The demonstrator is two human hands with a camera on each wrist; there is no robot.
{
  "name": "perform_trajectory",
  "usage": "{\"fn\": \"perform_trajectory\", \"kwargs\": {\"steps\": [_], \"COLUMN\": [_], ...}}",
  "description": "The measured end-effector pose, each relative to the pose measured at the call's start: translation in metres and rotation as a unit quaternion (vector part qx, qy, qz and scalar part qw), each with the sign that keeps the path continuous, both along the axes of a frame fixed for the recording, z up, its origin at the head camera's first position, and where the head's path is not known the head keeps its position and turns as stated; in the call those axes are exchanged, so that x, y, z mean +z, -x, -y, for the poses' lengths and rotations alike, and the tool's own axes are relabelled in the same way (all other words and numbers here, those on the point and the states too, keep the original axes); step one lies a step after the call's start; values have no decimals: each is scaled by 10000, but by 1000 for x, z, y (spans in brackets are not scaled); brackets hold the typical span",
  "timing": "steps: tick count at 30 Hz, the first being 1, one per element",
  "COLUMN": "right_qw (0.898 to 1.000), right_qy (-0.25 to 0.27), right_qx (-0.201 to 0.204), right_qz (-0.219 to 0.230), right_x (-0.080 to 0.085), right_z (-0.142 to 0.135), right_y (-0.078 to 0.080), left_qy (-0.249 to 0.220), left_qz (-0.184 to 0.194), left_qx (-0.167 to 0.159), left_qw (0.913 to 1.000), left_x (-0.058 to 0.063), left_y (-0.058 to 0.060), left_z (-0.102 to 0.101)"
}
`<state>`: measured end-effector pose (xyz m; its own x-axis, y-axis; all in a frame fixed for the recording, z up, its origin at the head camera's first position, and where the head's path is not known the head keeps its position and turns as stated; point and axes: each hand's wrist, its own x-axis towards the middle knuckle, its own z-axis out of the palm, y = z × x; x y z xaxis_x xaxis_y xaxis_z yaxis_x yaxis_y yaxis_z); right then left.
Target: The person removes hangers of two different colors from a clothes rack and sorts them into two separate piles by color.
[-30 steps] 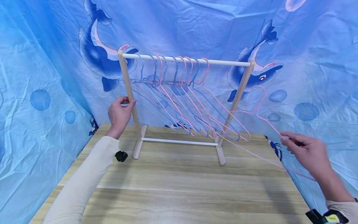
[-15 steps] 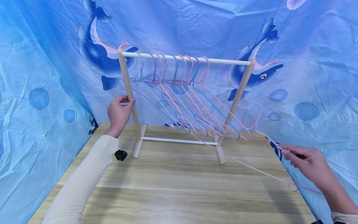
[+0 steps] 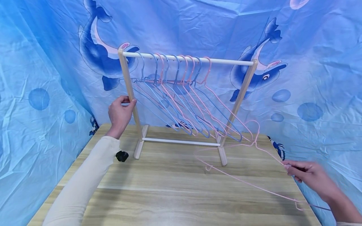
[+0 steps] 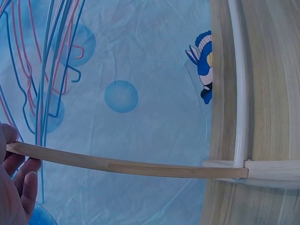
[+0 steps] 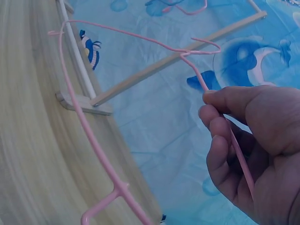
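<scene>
My left hand [image 3: 120, 114] grips the left wooden post of a small clothes rack [image 3: 238, 97], thumb and fingers round it; the left wrist view shows the same post [image 4: 112, 165] between the fingers. At the right, my right hand [image 3: 314, 179] pinches one shoulder of a pink clothes hanger [image 3: 246, 181], held tilted over the table with its hook toward the rack. In the right wrist view that hanger [image 5: 89, 126] runs through the curled fingers [image 5: 220, 154]. Several blue and pink hangers [image 3: 198, 97] hang from the rack's white top rail [image 3: 226, 61].
The rack's feet [image 3: 222, 156] stand on a wood-grain table [image 3: 158, 188], joined by a white lower rail [image 3: 181, 142]. Behind and at both sides hangs a blue curtain [image 3: 183, 28] printed with dolphins. The table's right edge lies below my right hand.
My right hand has moved down with the pink hanger, and the hanger's hook and lower bar have come lower, away from the rack's post. My left hand stays on the left post.
</scene>
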<state>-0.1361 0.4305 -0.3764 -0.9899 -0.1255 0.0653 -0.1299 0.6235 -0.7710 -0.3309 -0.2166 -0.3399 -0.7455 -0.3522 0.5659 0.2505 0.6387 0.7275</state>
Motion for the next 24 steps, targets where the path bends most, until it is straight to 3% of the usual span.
{"fn": "perform_trajectory", "kwargs": {"steps": [11,16,20,24], "right_qw": [9963,9953,9964,9984], "right_qy": [263,141,-115,-316], "right_qx": [335,119,-98,-57], "right_qz": [743,948,836,458], "right_x": [-21,-31,-41,-51], "right_z": [-13,-15,-16,-20], "right_y": [5,9,12,15], "left_qy": [11,-15,-5,-16], "left_qz": [-33,-43,-72,-76], "left_qx": [-8,28,63,55], "left_qw": [10000,10000,10000,10000], "left_x": [-1,0,0,0], "left_y": [1,1,2,3], "left_z": [-2,-2,-2,-2]}}
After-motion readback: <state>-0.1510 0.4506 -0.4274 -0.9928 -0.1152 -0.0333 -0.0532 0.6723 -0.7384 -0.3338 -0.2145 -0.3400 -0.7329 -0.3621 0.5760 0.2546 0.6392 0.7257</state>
